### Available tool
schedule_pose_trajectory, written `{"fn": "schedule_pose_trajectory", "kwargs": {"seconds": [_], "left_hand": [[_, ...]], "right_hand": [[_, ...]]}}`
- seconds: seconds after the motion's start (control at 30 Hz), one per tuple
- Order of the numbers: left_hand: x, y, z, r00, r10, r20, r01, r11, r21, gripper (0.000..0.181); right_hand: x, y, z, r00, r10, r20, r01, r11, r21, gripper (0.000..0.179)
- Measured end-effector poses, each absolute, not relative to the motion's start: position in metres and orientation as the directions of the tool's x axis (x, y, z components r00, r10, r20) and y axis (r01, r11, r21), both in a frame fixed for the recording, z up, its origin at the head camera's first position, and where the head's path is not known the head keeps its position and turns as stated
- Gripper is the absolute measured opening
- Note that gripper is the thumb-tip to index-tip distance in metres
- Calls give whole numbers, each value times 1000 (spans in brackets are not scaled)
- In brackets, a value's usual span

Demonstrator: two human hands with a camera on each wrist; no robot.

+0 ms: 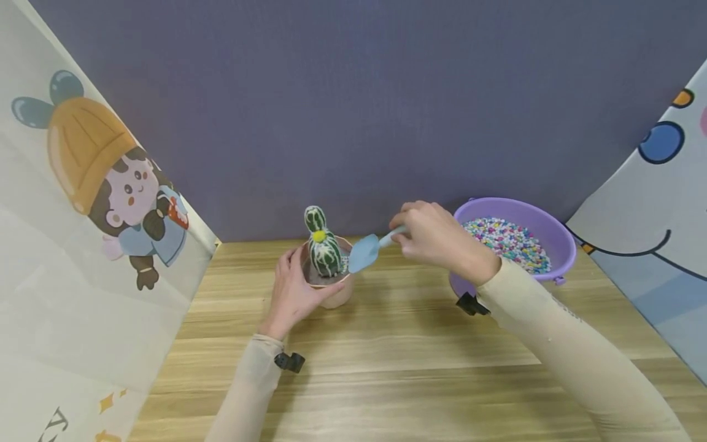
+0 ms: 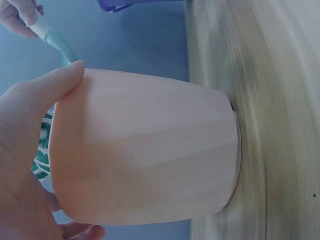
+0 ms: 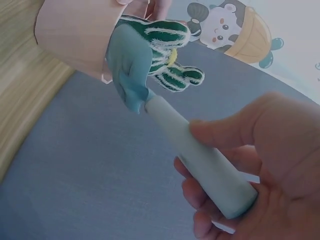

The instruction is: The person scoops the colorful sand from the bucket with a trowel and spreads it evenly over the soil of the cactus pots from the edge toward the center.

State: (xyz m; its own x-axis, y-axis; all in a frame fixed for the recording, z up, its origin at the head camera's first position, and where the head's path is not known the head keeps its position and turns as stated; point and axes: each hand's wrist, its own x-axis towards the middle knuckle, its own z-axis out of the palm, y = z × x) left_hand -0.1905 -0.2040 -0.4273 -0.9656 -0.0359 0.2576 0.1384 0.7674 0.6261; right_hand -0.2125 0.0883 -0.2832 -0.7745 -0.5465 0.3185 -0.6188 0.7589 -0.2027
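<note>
The wooden table (image 1: 353,380) fills the lower part of the head view. The purple bucket (image 1: 560,242) stands at its right, probably weighty with its load and best lifted by the rim. The pink pot (image 1: 338,298) is near the middle of the frame, left of centre, upright on the wood; its smooth wall looks stiff and perhaps a little slippery, so a wide grip near the rim should suit it. Within it rises the cactus (image 1: 326,255), seemingly light and easy to tip, better left untouched. The blue shovel (image 1: 364,253) slants at the pot's right rim; it looks like light, stiff plastic, best taken by its thick, pale handle. Smallest are the colourful beads (image 1: 510,242) in the bucket, likely hard and quick to roll.

The left hand (image 1: 293,294) reaches up from the lower left, gripping the pot, thumb at the near rim, fingers round the left side. The right hand (image 1: 433,236) comes in from the lower right, wrist bent inward, fingers and thumb wrapped round the shovel's handle. Whether the blade touches the rim I cannot tell.
</note>
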Motion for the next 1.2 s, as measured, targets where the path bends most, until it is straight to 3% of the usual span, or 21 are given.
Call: {"fn": "schedule_pose_trajectory", "kwargs": {"seconds": [0.5,0.67,0.8,0.97,1.2], "left_hand": [[-187,-205,-428,-955,-26,295,174,756,631,121],[-185,-205,-423,-923,-61,380,226,714,663,114],[-184,-200,-418,-848,-117,516,339,630,699,97],[-179,-192,-410,-715,-197,671,505,518,690,73],[-174,-179,-401,-505,-187,843,713,460,529,41]], "right_hand": [[-221,110,-293,-802,-514,304,-594,741,-313,20],[-223,125,-301,-804,-498,326,-592,719,-364,19],[-223,141,-306,-804,-484,346,-593,697,-403,19],[-223,163,-312,-817,-441,373,-573,696,-434,18],[-220,193,-312,-848,-373,376,-519,726,-451,18]]}}
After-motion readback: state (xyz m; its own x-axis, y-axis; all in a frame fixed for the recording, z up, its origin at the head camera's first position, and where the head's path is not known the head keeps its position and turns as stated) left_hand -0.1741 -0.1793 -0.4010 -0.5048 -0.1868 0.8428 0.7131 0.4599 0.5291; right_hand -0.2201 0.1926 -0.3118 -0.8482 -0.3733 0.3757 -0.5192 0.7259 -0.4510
